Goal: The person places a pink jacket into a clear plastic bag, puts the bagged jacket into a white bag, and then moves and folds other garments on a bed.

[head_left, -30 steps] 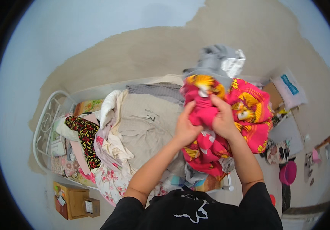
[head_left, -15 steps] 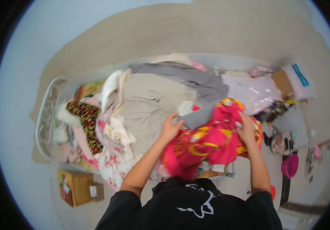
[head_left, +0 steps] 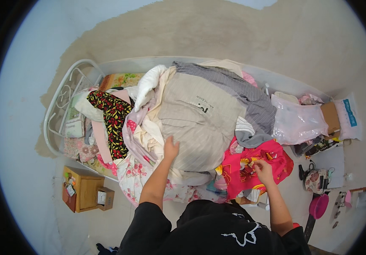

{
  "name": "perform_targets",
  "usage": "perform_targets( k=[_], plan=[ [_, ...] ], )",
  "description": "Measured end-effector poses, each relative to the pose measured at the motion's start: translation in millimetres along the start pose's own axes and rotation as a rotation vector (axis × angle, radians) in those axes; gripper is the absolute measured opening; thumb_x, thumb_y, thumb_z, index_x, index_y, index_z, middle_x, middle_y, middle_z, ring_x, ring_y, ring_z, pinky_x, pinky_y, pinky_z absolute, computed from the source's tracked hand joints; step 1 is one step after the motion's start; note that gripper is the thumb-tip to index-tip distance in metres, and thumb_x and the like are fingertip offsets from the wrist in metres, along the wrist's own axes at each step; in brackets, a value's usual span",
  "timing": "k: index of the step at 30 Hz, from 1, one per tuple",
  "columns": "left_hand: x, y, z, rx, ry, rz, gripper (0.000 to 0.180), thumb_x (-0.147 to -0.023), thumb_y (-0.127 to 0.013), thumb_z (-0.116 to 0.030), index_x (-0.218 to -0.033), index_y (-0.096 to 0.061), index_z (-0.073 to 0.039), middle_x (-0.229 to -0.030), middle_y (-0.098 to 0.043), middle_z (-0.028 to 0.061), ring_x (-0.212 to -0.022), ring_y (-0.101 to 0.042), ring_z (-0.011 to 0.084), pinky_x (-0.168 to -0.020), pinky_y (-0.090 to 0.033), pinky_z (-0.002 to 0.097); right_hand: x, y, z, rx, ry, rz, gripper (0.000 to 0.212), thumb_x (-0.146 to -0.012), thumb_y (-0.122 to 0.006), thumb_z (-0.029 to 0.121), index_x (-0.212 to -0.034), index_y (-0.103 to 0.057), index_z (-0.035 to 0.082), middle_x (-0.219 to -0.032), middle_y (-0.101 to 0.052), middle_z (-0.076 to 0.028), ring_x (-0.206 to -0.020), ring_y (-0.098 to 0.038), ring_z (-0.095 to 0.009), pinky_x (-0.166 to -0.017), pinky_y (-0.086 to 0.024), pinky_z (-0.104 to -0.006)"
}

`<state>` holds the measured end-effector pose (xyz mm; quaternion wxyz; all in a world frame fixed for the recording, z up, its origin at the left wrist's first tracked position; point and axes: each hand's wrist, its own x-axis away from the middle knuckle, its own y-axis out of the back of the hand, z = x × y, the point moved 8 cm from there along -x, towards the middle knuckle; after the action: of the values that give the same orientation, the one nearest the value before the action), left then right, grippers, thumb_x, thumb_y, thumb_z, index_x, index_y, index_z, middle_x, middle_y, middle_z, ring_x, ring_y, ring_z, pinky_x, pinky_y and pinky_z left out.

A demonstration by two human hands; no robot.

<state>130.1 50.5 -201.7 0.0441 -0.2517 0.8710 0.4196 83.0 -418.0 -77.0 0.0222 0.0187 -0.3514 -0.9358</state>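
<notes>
On the bed lies a large beige and grey blanket (head_left: 195,123) with dark lettering on it. My left hand (head_left: 171,148) is at its left part, near the crumpled cream cloth (head_left: 151,135); its fingers look apart and hold nothing. At the bed's near right edge a red cloth (head_left: 276,159) with yellow prints is spread loosely. My right hand (head_left: 263,172) is over this red cloth, fingers a little bent and apart, with no fold visibly gripped. A grey and white striped cloth (head_left: 251,134) lies just beyond it, on the blanket's edge.
Left on the bed are a black floral cloth (head_left: 111,114) and a white pillow-like bundle (head_left: 149,83), beside the white metal headboard (head_left: 51,112). A wooden cabinet (head_left: 87,191) stands on the floor at left. Plastic-wrapped bedding (head_left: 297,121) and a pink basin (head_left: 319,206) are at right.
The red cloth, held up in both hands before, now lies lower and flatter at the bed's edge. My left hand has let go and moved left to the blanket. The view has shifted.
</notes>
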Motion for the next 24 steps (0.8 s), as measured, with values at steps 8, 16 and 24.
perform_targets(
  k=[8,16,24],
  plan=[
    [38,-24,96,-0.354,0.645,0.25,0.067,-0.07,-0.061,-0.038,-0.118,-0.041,0.004,-0.113,-0.049,0.0248,-0.107,-0.048,0.0361,-0.09,-0.038,0.043,18,-24,-6,-0.082,-0.095,0.068,0.016,-0.077,-0.056,0.003,-0.092,-0.059,-0.002,-0.08,-0.063,-0.009,-0.073,-0.06,-0.014,-0.065,-0.047,-0.0251],
    [33,-62,18,0.254,0.264,0.143,0.015,-0.069,-0.052,-0.011,-0.062,-0.05,0.002,-0.057,-0.054,0.0194,-0.055,-0.054,0.0336,-0.052,-0.041,0.0401,33,-57,-61,-0.426,-0.244,0.115,0.011,-0.08,-0.051,-0.001,-0.088,-0.058,-0.004,-0.075,-0.061,-0.008,-0.068,-0.059,-0.011,-0.062,-0.047,-0.0231],
    [36,-64,-44,0.014,0.117,-0.036,0.031,-0.068,-0.059,-0.019,-0.089,-0.056,0.004,-0.087,-0.057,0.0219,-0.084,-0.055,0.0344,-0.077,-0.042,0.0402,-14,-96,-16,-0.614,-0.291,0.261,0.014,-0.082,-0.051,0.004,-0.094,-0.057,-0.002,-0.081,-0.062,-0.008,-0.069,-0.06,-0.012,-0.057,-0.047,-0.0227]
  ],
)
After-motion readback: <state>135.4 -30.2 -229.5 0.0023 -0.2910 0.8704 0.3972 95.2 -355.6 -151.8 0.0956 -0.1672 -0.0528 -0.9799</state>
